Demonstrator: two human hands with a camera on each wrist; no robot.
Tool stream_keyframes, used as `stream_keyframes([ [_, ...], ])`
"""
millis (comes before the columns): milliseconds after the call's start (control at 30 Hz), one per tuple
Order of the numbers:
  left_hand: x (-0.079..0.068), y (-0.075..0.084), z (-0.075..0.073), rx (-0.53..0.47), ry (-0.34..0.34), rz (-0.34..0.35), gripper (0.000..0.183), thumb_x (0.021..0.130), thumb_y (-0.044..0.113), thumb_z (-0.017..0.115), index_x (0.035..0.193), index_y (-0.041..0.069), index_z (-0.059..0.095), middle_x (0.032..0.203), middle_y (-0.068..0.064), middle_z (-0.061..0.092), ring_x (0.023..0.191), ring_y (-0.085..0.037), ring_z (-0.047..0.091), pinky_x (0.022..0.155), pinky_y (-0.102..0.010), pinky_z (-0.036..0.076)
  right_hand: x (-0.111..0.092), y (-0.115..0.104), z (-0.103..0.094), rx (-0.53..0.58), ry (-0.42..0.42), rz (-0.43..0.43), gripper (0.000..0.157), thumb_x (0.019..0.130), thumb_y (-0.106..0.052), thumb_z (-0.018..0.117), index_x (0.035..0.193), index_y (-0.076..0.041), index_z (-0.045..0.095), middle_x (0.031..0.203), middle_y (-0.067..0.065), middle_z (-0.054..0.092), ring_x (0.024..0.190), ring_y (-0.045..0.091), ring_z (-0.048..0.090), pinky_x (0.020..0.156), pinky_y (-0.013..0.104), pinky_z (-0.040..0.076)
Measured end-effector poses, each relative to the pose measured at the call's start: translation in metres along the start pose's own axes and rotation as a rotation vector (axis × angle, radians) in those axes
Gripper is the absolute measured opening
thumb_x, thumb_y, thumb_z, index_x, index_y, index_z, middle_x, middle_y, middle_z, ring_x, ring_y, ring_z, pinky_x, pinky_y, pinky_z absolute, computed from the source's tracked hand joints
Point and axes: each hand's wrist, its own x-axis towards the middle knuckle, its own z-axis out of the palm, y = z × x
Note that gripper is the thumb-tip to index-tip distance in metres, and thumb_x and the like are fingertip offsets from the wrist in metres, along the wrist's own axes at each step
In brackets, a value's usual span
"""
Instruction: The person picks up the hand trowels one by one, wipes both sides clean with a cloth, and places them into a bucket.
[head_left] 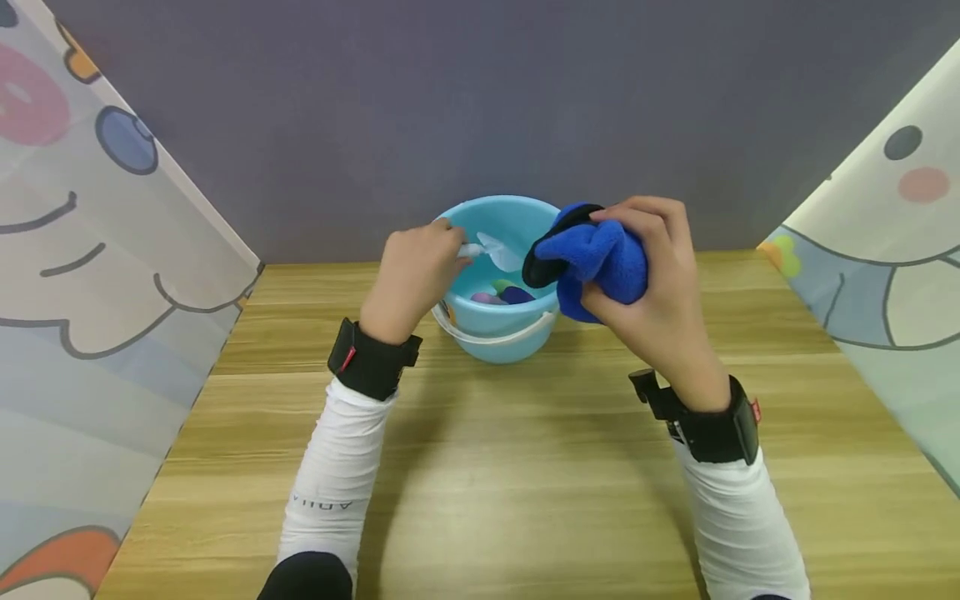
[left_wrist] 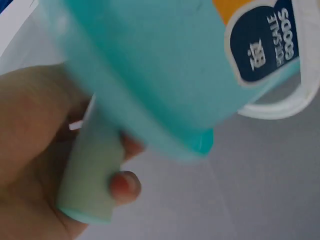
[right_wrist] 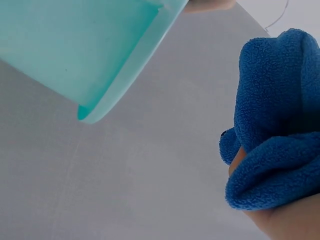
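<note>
A light blue bucket (head_left: 504, 337) with a white carrying handle stands between the hands. At its left rim my left hand (head_left: 415, 271) grips a pale cylinder (left_wrist: 91, 175) with a teal end edge; the cylinder's kind is unclear. A whitish translucent piece (head_left: 499, 252) shows past the fingers, over the bucket's inside. By the right rim my right hand (head_left: 656, 275) holds a bunched blue cloth (head_left: 600, 262) with black edging, raised and partly overlapping the bucket in the head view. In the right wrist view the fluffy cloth (right_wrist: 272, 95) covers most of the fingers.
Inside the bucket lie small pink-purple (head_left: 487, 297), green and dark blue items. The wooden tabletop (head_left: 510, 467) meets a grey back wall (head_left: 495, 100). Cartoon-printed panels (head_left: 90, 208) stand on both sides. The bucket's front carries a dark label (left_wrist: 260, 47).
</note>
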Motion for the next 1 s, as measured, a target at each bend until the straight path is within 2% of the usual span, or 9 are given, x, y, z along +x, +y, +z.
stream_keyframes([
  [67, 0.01, 0.004, 0.005, 0.017, -0.053, 0.009, 0.017, 0.088, 0.019, 0.069, 0.077, 0.005, 0.068, 0.069, -0.008, 0.057, 0.059, -0.021, 0.055, 0.05, -0.041, 0.053, 0.001, 0.0, -0.002, -0.002, 0.004, 0.001, 0.053, 0.067, -0.001, 0.073, 0.118, 0.003, 0.059, 0.123, 0.029, 0.048, 0.116, 0.029, 0.047, 0.095, 0.053, 0.039],
  [167, 0.022, 0.007, 0.014, 0.022, -0.123, 0.023, 0.029, 0.089, 0.01, 0.065, 0.062, 0.008, 0.052, 0.063, -0.004, 0.043, 0.058, -0.018, 0.044, 0.049, -0.038, 0.046, 0.002, 0.001, -0.005, -0.006, 0.011, 0.011, 0.053, 0.068, 0.0, 0.073, 0.119, 0.002, 0.059, 0.124, 0.029, 0.048, 0.116, 0.029, 0.046, 0.095, 0.054, 0.038],
  [300, 0.034, 0.009, 0.026, 0.003, -0.237, 0.047, 0.041, 0.09, 0.007, 0.061, 0.06, 0.014, 0.035, 0.064, -0.001, 0.033, 0.061, -0.017, 0.035, 0.051, -0.033, 0.032, 0.002, 0.003, -0.008, -0.015, 0.025, 0.036, 0.054, 0.068, 0.0, 0.073, 0.121, -0.001, 0.06, 0.125, 0.027, 0.048, 0.116, 0.028, 0.046, 0.095, 0.054, 0.038],
  [467, 0.041, 0.011, 0.032, -0.02, -0.411, 0.029, 0.038, 0.091, 0.01, 0.058, 0.059, 0.015, 0.038, 0.065, -0.001, 0.037, 0.063, -0.017, 0.04, 0.055, -0.033, 0.032, 0.002, 0.008, -0.016, -0.05, 0.025, 0.03, 0.054, 0.072, -0.004, 0.072, 0.123, 0.0, 0.058, 0.126, 0.029, 0.046, 0.117, 0.029, 0.044, 0.096, 0.053, 0.037],
  [667, 0.046, 0.01, 0.028, -0.054, -0.541, 0.004, 0.03, 0.095, 0.018, 0.053, 0.065, 0.014, 0.046, 0.069, -0.002, 0.042, 0.07, -0.018, 0.044, 0.063, -0.036, 0.039, 0.003, 0.009, -0.02, -0.056, 0.061, 0.086, 0.052, 0.071, -0.001, 0.072, 0.121, 0.0, 0.059, 0.126, 0.024, 0.048, 0.117, 0.025, 0.044, 0.097, 0.052, 0.037],
  [767, 0.046, 0.01, 0.024, -0.053, -0.546, -0.011, 0.03, 0.099, 0.022, 0.043, 0.071, 0.013, 0.048, 0.069, -0.002, 0.042, 0.07, -0.019, 0.046, 0.067, -0.039, 0.043, -0.001, 0.01, -0.023, -0.073, 0.101, 0.157, 0.052, 0.07, 0.002, 0.072, 0.12, 0.001, 0.06, 0.122, 0.006, 0.049, 0.115, 0.024, 0.043, 0.094, 0.05, 0.036],
  [867, 0.042, 0.009, 0.019, -0.042, -0.485, 0.0, 0.029, 0.102, 0.021, 0.036, 0.077, 0.012, 0.049, 0.069, -0.002, 0.038, 0.069, -0.019, 0.041, 0.068, -0.039, 0.04, -0.007, 0.02, -0.03, -0.11, 0.141, 0.256, 0.052, 0.071, 0.002, 0.071, 0.121, 0.0, 0.06, 0.122, -0.003, 0.045, 0.114, 0.025, 0.043, 0.094, 0.053, 0.036],
  [900, 0.04, 0.008, 0.017, -0.03, -0.453, 0.007, 0.029, 0.102, 0.021, 0.035, 0.079, 0.011, 0.049, 0.069, -0.002, 0.038, 0.068, -0.019, 0.039, 0.068, -0.038, 0.037, -0.009, 0.026, -0.033, -0.13, 0.141, 0.294, 0.051, 0.073, -0.001, 0.071, 0.122, -0.001, 0.059, 0.122, -0.002, 0.045, 0.114, 0.027, 0.043, 0.094, 0.054, 0.037],
  [1000, 0.031, 0.008, 0.011, 0.003, -0.324, 0.045, 0.028, 0.103, 0.02, 0.036, 0.088, 0.009, 0.057, 0.07, -0.004, 0.047, 0.067, -0.02, 0.04, 0.068, -0.036, 0.032, -0.018, 0.047, -0.042, -0.206, 0.088, 0.405, 0.051, 0.078, -0.009, 0.068, 0.127, -0.002, 0.055, 0.127, 0.015, 0.045, 0.114, 0.034, 0.043, 0.093, 0.062, 0.038],
])
